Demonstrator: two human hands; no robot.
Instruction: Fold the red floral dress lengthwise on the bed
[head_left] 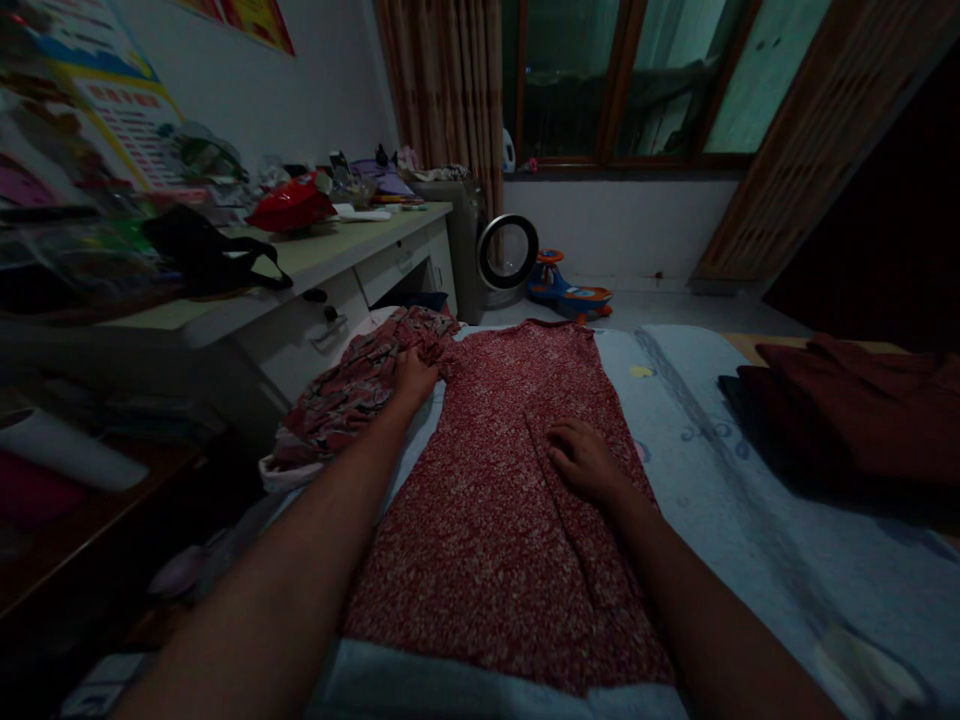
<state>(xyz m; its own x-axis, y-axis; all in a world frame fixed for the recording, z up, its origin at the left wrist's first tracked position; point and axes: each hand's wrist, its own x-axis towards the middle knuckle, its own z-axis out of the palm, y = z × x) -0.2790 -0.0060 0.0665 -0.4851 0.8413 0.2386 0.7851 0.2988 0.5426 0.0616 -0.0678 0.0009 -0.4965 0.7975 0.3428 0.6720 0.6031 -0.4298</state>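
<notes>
A red dress with a small white floral print (495,500) lies spread flat on a pale blue bed sheet (720,470). My right hand (581,460) rests palm down on the dress near a long fold running down its middle. My left hand (412,378) reaches out to the dress's far left corner, fingers closed on the fabric at the sleeve or shoulder edge. Next to that hand, a pile of darker patterned clothes (345,400) sits at the bed's left edge.
Dark red folded garments (862,410) lie on the bed at right. A white desk (337,260) cluttered with a black bag and a red item stands at left. Beyond the bed are a washing machine (502,250), a toy ride-on car (566,290) and a window.
</notes>
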